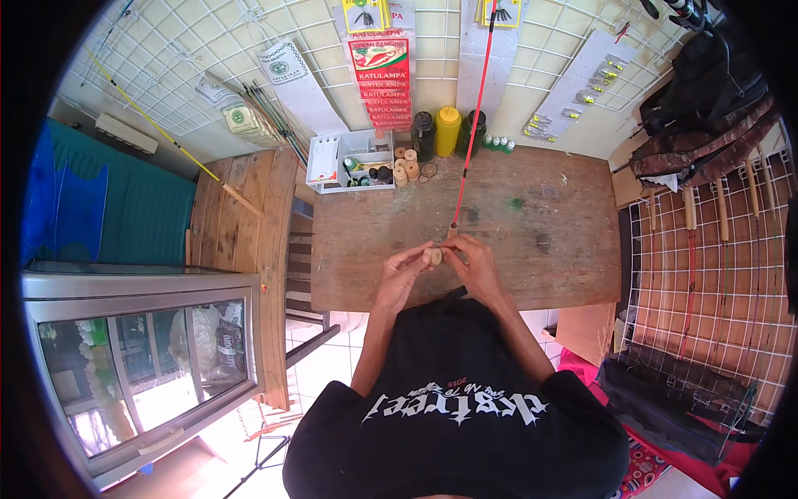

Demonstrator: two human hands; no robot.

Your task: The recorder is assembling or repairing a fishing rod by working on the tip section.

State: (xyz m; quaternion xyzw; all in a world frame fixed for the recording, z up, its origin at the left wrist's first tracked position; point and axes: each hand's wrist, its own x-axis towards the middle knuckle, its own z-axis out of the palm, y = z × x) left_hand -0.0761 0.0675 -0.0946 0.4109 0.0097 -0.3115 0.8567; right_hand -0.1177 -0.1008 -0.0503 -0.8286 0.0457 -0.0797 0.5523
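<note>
Over the near part of the workbench, my left hand (402, 273) pinches a small round cork ring (435, 258) between its thumb and fingers. Close beside it, my right hand (475, 264) is closed around the lower end of a thin red fishing rod (470, 150). A short cork piece (452, 232) shows on the rod just beyond my right fingers. The rod points away from me toward the back wall. My fingers partly hide the rod's end, so I cannot tell whether the ring touches it.
At the bench's (374, 249) back left stands a white compartment tray (322, 179), with stacked cork rings (401, 175) beside it. A yellow bottle (448, 133) stands between dark containers, near small green bottles (497, 144). A glass-fronted cabinet (150, 287) is left; rods hang on a right-hand rack (706, 274).
</note>
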